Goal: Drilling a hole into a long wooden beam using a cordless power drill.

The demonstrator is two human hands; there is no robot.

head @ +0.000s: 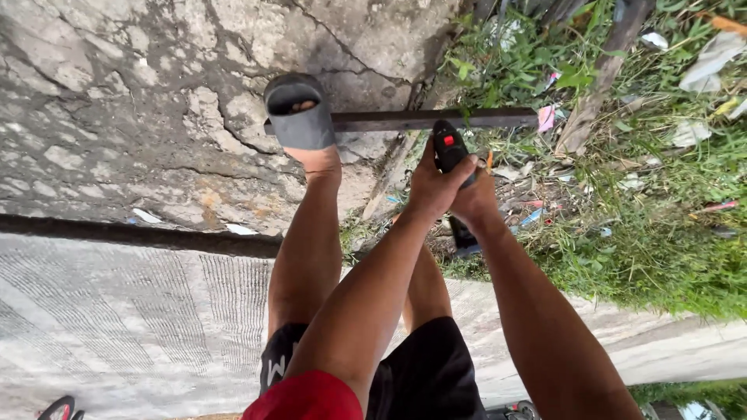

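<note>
Both your hands, left (pixel 430 185) and right (pixel 475 198), clench the grinder (pixel 451 148) at the bar (pixel 436 119) pinned underfoot; judged: cutting, steady pressure needed.

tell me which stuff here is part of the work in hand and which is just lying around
In use:
- black power tool, gripped by left hand and right hand
- dark metal bar
- grey slipper pinning the bar

Lying about:
- litter scraps
- grass
- wooden stick

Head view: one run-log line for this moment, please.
left hand, right hand: both grip black power tool | tool over metal bar | foot in grey sandal on bar
</note>
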